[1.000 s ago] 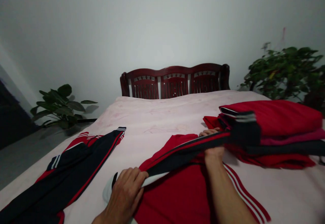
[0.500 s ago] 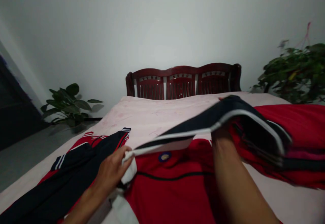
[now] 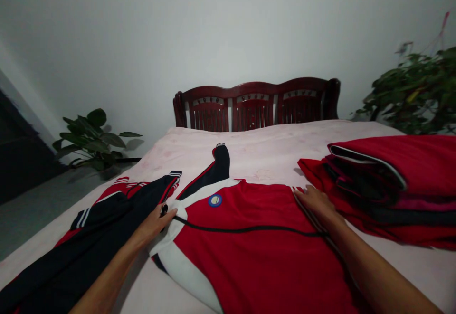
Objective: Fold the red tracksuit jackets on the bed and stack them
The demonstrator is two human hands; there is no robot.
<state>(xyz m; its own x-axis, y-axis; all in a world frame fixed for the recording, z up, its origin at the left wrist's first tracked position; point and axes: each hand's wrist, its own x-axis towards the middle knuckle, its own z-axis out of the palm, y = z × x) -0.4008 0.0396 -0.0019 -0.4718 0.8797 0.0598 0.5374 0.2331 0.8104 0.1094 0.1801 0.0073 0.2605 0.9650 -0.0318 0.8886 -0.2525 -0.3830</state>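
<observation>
Head view: a red zip-up sports jacket with white panels and a dark navy sleeve (image 3: 256, 242) is being spread flat on the pale pink bedsheet (image 3: 249, 150).

The jacket's white shoulder edge is being pinched by the left hand (image 3: 156, 221), fingers closed narrowly on the cloth beside the black zip pull; the striped opposite shoulder is being pressed under the right hand (image 3: 315, 202), fingers flat and slightly spread, gripping nothing. The jacket's long axis is running from six toward twelve o'clock, the navy sleeve (image 3: 217, 166) pointing to twelve just beyond the left hand, which is the nearer to it. A stack of folded red and navy garments (image 3: 392, 181) is lying at three o'clock, near the right hand; another navy and red striped garment (image 3: 89, 242) is lying at nine.
</observation>
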